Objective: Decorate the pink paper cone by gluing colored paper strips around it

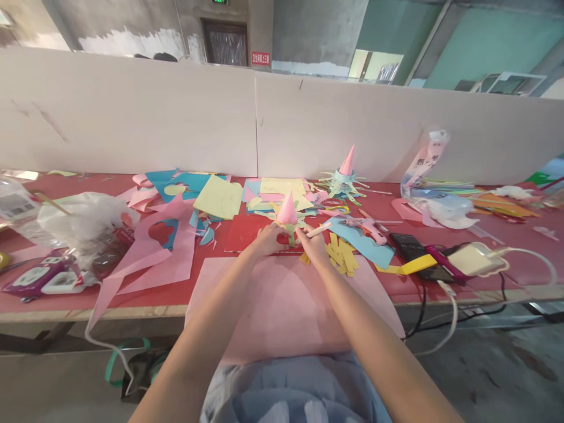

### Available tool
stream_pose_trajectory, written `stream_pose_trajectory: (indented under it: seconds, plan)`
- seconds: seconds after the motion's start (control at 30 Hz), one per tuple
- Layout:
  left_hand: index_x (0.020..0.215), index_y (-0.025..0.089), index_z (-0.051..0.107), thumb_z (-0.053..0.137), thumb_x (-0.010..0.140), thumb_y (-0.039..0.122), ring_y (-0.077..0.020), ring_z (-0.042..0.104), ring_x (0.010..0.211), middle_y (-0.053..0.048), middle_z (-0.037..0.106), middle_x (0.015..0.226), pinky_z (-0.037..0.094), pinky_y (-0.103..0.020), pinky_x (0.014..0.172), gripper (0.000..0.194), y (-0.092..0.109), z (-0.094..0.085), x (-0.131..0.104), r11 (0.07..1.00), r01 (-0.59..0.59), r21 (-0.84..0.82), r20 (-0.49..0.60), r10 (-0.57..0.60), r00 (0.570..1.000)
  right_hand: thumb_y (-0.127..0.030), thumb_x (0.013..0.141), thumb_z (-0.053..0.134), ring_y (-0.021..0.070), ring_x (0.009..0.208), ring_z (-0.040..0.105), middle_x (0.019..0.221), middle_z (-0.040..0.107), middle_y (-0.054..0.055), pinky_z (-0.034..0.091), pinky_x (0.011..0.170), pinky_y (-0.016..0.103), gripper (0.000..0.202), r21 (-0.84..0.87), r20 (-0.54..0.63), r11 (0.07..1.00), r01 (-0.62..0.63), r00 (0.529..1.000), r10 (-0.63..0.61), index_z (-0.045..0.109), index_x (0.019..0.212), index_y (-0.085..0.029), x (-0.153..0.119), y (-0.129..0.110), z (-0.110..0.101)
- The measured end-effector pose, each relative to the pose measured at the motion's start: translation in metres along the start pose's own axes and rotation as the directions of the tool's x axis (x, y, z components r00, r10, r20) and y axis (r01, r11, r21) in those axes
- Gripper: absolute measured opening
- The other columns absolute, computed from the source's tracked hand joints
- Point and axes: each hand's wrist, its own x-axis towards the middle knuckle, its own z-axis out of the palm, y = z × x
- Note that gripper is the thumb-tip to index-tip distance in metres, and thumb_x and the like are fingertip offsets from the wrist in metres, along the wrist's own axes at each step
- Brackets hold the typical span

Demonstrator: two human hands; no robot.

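Note:
A small paper model with a pink cone top (287, 210) and pale green and yellow strips stands at the middle of the table. My left hand (267, 239) is closed on its left side, fingertips at its lower part. My right hand (314, 242) touches its right side and also holds a whitish stick-like tool (319, 230). Under the model lies a red board (240, 232). Cut yellow paper strips (341, 255) lie beside my right hand, and a large pink sheet (282, 305) spreads out beneath my forearms.
Behind right stands a second cone-topped model (346, 179). A pink glue gun (372, 230), blue paper (365, 244) and a black phone (409, 249) with cables lie right. Left are paper scraps (176, 235) and a plastic bag (88, 220). A white partition (176, 117) rises behind.

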Motion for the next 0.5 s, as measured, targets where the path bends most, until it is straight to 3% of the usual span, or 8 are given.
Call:
stream_pose_trajectory:
  seconds: [0.23, 0.5]
  plan:
    - [0.097, 0.029, 0.067, 0.053, 0.08, 0.028, -0.0203, 0.055, 0.101, -0.002, 0.059, 0.105, 0.041, -0.036, 0.094, 0.022, -0.001, -0.0005, 0.0013, 1.0, -0.007, 0.012, 0.002, 0.007, 1.0, -0.046, 0.079, 0.05, 0.0135, 0.048, 0.05, 0.044, 0.048, -0.006, 0.033, 0.048, 0.023, 0.031, -0.041, 0.011, 0.999, 0.01, 1.0, -0.01, 0.043, 0.059, -0.024, 0.0, 0.0011, 0.0012]
    - [0.096, 0.029, 0.067, 0.055, 0.079, 0.027, -0.0215, 0.055, 0.102, -0.002, 0.059, 0.105, 0.04, -0.039, 0.095, 0.021, 0.0027, 0.0014, -0.001, 0.999, 0.007, 0.034, -0.028, -0.006, 1.0, -0.046, 0.078, 0.051, 0.0124, 0.043, 0.043, 0.039, 0.041, -0.007, 0.035, 0.049, 0.024, 0.035, -0.082, 0.063, 0.996, 0.045, 0.997, -0.04, 0.037, 0.054, -0.024, -0.0035, -0.0051, 0.0003]
